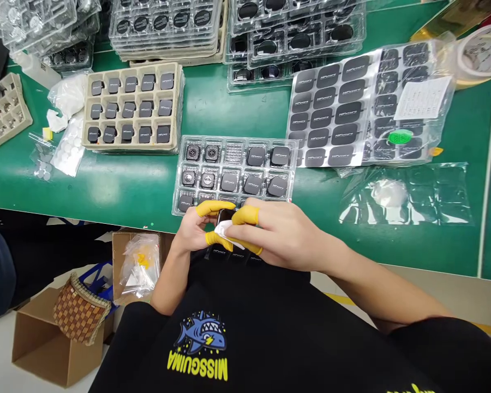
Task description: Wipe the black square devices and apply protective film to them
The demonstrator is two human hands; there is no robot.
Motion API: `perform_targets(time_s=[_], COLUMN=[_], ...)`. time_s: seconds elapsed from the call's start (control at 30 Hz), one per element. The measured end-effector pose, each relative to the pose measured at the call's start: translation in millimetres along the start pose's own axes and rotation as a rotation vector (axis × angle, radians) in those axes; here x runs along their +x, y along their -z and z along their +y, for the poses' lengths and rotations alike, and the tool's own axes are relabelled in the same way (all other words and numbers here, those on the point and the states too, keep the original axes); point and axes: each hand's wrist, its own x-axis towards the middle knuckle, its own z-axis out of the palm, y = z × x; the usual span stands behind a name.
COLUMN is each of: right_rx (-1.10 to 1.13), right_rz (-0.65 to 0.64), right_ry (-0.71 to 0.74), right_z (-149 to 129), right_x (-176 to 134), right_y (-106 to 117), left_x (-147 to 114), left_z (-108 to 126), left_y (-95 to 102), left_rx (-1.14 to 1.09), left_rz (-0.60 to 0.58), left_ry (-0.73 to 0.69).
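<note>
My left hand (pixel 189 229), with yellow finger cots on thumb and forefinger, grips a small dark watch case (pixel 225 215) by its edges. My right hand (pixel 288 232), also in yellow finger cots, pinches a folded white wipe (pixel 222 231) against that case. The case is mostly hidden behind fingers and wipe. Just beyond both hands lies a clear plastic tray (pixel 233 152) of square dark watch cases, some with the printed face up, others showing a round sensor side. One compartment in its back row has no case.
A beige tray (pixel 180 109) of dark square pieces stands back left. Stacks of clear trays (pixel 167 41) line the back. Sheets of printed black labels (pixel 331 109) lie right, beside a tape roll (pixel 485 52). Cardboard boxes (pixel 57 344) stand below the table's front edge.
</note>
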Motion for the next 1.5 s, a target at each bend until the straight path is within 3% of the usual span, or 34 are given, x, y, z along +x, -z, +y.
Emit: perform_targets(time_s=[0.2, 0.3, 0.43, 0.57, 0.63, 0.8, 0.97, 1.13, 1.27, 1.5], right_rx=[-0.206, -0.255, -0.274, -0.063, 0.0, 0.067, -0.073, -0.255, -0.136, 0.01], right_rz=[0.113, 0.072, -0.011, 0.174, 0.226, 0.189, 0.157, 0.186, 0.24, 0.296], right_ry=[-0.066, -0.105, -0.259, -0.376, -0.367, -0.244, -0.139, -0.245, -0.346, -0.31], right_z=[6, 12, 21, 19, 12, -7, -7, 15, 25, 9], right_x=[9, -1, -24, -32, -29, -16, -5, -2, -9, -15], right_y=[-16, -12, 2, 13, 16, 14, -2, -15, -10, -3], left_x=[-3, -6, -7, -2, 1, 3, 4, 4, 0, 4], left_z=[-18, -20, -4, 10, 12, 12, 11, 5, 2, 8], left_y=[-6.1, -9.2, -5.2, -3.4, -5.7, -10.5, -9.4, -6.6, -5.0, -6.0], left_rx=[0.014, -0.073, -0.093, -0.098, -0.116, -0.07, 0.025, 0.028, -0.003, -0.039], left_rz=[-0.014, 0.013, 0.115, 0.119, 0.106, 0.116, 0.059, 0.105, 0.113, 0.141], left_ry=[-0.007, 0.053, 0.076, 0.021, -0.009, -0.042, -0.049, -0.04, 0.021, -0.012])
